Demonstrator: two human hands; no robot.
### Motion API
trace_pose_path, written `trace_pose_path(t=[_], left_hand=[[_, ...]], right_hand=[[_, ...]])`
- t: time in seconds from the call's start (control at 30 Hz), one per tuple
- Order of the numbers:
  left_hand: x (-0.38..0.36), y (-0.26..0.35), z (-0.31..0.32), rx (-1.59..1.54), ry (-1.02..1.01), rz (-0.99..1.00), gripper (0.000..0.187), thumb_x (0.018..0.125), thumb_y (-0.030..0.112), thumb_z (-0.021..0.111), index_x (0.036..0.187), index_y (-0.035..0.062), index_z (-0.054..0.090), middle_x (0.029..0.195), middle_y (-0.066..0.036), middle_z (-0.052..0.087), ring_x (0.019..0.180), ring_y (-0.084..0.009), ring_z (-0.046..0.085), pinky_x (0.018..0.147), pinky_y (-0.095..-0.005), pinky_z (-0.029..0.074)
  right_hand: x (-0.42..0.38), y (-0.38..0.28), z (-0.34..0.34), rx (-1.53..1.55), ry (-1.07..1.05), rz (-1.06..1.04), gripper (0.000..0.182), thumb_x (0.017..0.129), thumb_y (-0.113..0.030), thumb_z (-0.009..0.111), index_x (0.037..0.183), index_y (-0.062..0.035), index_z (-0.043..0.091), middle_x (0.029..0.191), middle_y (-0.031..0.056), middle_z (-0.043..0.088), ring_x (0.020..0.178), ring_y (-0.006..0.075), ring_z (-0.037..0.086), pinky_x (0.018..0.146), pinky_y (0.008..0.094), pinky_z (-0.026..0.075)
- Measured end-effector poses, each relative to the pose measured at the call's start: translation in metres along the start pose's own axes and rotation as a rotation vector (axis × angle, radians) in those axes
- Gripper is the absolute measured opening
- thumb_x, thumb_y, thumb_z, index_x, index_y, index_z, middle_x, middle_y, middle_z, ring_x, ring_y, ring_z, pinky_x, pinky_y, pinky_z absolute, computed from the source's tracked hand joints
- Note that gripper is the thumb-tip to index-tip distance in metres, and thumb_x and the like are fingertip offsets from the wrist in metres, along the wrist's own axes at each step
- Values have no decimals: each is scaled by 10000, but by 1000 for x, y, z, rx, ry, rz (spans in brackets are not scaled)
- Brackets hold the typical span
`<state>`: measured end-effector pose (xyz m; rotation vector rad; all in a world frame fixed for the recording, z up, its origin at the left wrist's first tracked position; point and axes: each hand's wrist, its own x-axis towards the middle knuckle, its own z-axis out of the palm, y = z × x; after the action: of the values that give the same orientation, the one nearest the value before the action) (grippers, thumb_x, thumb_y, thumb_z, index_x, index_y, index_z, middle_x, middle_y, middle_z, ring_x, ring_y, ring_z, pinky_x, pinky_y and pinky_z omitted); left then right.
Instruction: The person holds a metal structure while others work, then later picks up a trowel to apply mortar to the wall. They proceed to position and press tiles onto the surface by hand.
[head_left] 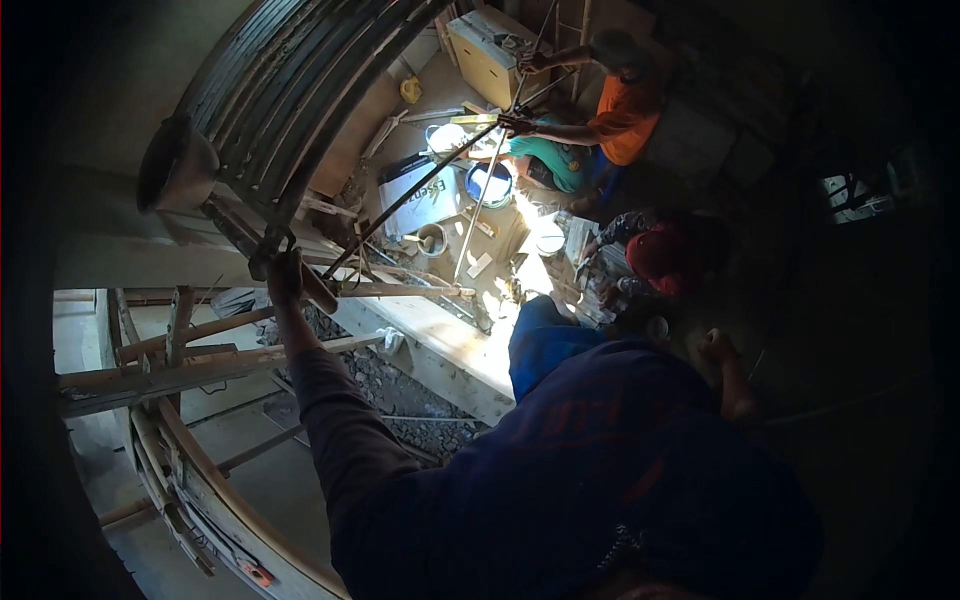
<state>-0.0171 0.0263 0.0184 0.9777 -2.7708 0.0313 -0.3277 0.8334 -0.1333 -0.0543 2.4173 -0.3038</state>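
Note:
My left hand (286,277) is raised at the end of a dark grey sleeve. Its fingers are wrapped round a bar (318,294) whose blunt end sticks out beside the hand. Just above the hand, the bar meets dark metal fittings (262,258) and runs up towards a dark bowl-shaped thing (182,165). A slatted metal grille (310,90) curves close above it. My right hand (716,348) is low on the right, in shadow, with fingers curled in. Whether it holds anything is hidden by the dark.
A person in an orange shirt (628,115) grips long thin poles (425,190). Another person in a red cap (662,258) bends low. Buckets (488,185) and a white box (420,197) stand on the floor. Wooden beams (220,375) cross a rubble-strewn gap (400,400) at left.

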Motion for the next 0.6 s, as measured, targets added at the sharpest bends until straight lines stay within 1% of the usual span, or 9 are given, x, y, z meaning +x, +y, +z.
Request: trace_pose_path(t=[0.03,0.13,0.17,0.27,0.3,0.4,0.5,0.57,0.6], left_hand=[[-1,9,-8,24,39,21,321,844,275,390,796,1,551,800,-185,563,789,-330,530,731,-406,388],[-1,-11,6,147,8,182,249,852,225,383,821,34,540,775,-169,556,773,-309,541,728,-405,398],[-3,-10,8,159,91,195,191,853,185,374,832,70,526,760,-150,550,760,-293,548,713,-407,409],[0,-17,13,136,-30,124,180,847,185,379,815,82,523,764,-145,554,760,-296,546,693,-405,416],[1,-22,16,236,-41,175,172,844,183,384,798,81,514,765,-140,556,754,-300,545,673,-403,423],[1,-30,24,202,-4,181,160,840,173,390,794,80,512,754,-139,553,742,-294,548,654,-396,431],[-1,-25,20,295,13,247,151,835,168,399,794,77,512,740,-137,548,725,-288,551,640,-393,437],[-3,-5,8,143,177,225,150,835,169,402,792,75,510,733,-137,546,718,-284,553,633,-390,439],[-4,-6,9,145,202,218,152,836,171,403,799,75,514,733,-137,546,716,-284,554,631,-388,440]], right_hand=[[0,0,-1,-7,12,-12,454,570,-311,601,903,-8,540,874,190,588,826,293,575,726,362,445],[-4,0,-2,-14,31,-19,455,568,-301,611,907,-7,540,877,191,590,831,293,576,727,360,445],[-6,-1,-3,-9,22,-4,458,566,-299,614,912,-7,541,880,191,590,835,296,575,729,360,446],[0,13,3,-38,32,-21,472,561,-291,620,930,-8,543,889,194,591,846,304,574,730,364,448],[0,15,4,-56,40,-37,477,559,-289,621,936,-9,543,892,195,592,849,306,574,730,365,449],[2,19,5,-23,-2,0,484,554,-285,629,943,-10,544,903,194,591,854,309,574,733,367,450],[5,23,2,0,-3,13,474,552,-273,635,936,-12,544,903,190,591,851,304,575,738,365,450],[1,17,-4,-8,19,11,471,549,-268,637,933,-13,544,903,187,591,854,301,574,741,364,449],[1,17,-6,-12,31,11,469,547,-265,638,931,-13,544,902,186,591,856,300,574,742,363,448]])
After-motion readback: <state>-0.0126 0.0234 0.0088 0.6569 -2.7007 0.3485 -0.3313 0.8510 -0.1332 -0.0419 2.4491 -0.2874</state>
